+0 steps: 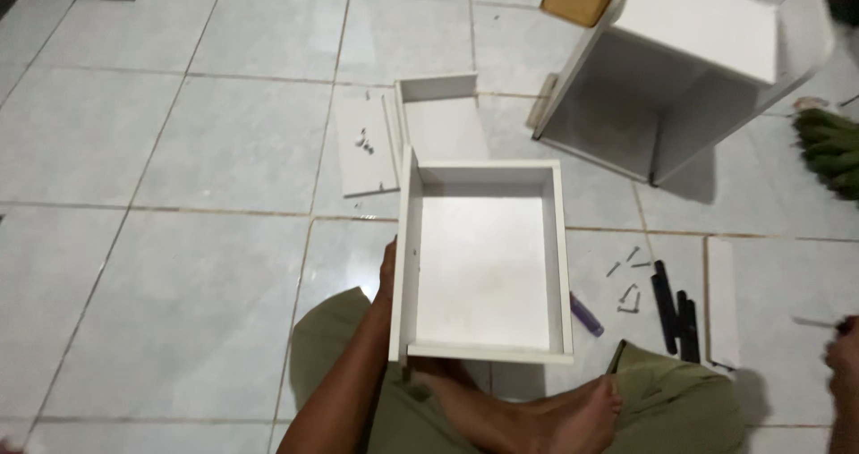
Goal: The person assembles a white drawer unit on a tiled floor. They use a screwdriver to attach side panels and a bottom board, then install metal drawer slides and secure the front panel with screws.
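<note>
left hand (387, 271) on the side of a white drawer box (484, 262), screws (628, 280) just beside

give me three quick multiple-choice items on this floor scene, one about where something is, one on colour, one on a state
1. Where is the left hand?
A. on the left side wall of the white drawer box
B. on the brown cardboard
C. on the green bundle

2. What colour is the small pen-like tool lying right of the drawer box?
A. red
B. purple
C. yellow

3. How does the drawer box sit?
A. open side up, nothing inside
B. upside down
C. filled with screws

Answers:
1. A, the fingers rest against the box's left outer wall.
2. B, it shows purple against the pale floor tile.
3. A, its bare white bottom panel is visible between the four walls; the loose screws lie outside on the floor.
</note>
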